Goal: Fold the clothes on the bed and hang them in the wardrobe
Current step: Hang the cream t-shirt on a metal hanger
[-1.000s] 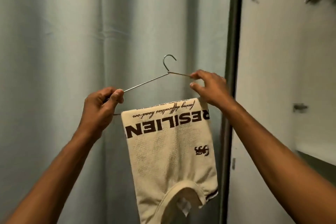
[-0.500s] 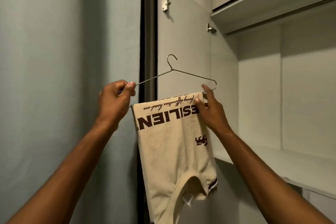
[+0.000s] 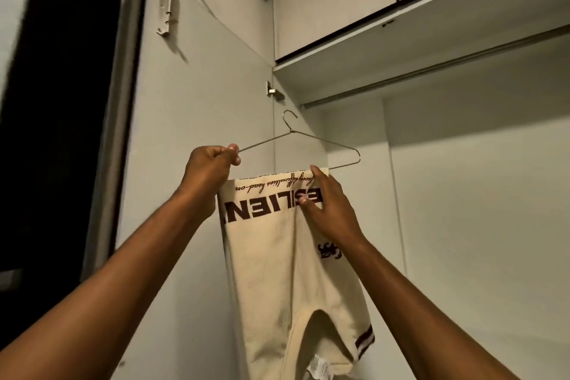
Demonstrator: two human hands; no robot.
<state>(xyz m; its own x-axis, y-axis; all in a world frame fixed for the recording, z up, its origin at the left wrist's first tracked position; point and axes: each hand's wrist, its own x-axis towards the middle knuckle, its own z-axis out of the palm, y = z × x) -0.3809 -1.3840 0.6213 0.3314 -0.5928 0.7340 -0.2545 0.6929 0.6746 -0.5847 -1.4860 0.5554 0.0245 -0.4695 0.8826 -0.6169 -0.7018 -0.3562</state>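
Observation:
A folded cream T-shirt (image 3: pixel 277 256) with dark red lettering hangs upside down over the bottom bar of a thin metal hanger (image 3: pixel 320 140). My left hand (image 3: pixel 209 168) grips the hanger's left end, fingers curled round the wire. My right hand (image 3: pixel 327 203) pinches the shirt's top right corner just below the hanger's right bend. The hanger's hook points up, below and left of the wardrobe rail (image 3: pixel 431 71). The open wardrobe (image 3: pixel 462 194) fills the right half of the view.
The wardrobe door (image 3: pixel 200 86) stands open behind the hanger, with a hinge (image 3: pixel 271 91) near its top. Upper cabinet doors (image 3: pixel 333 0) sit above the rail. A dark opening (image 3: pixel 61 102) lies at the left.
The view has tilted up and right, so the rail and upper cabinets show. Hanger and shirt have risen toward the rail. My right hand has slid from the hanger's end down onto the shirt.

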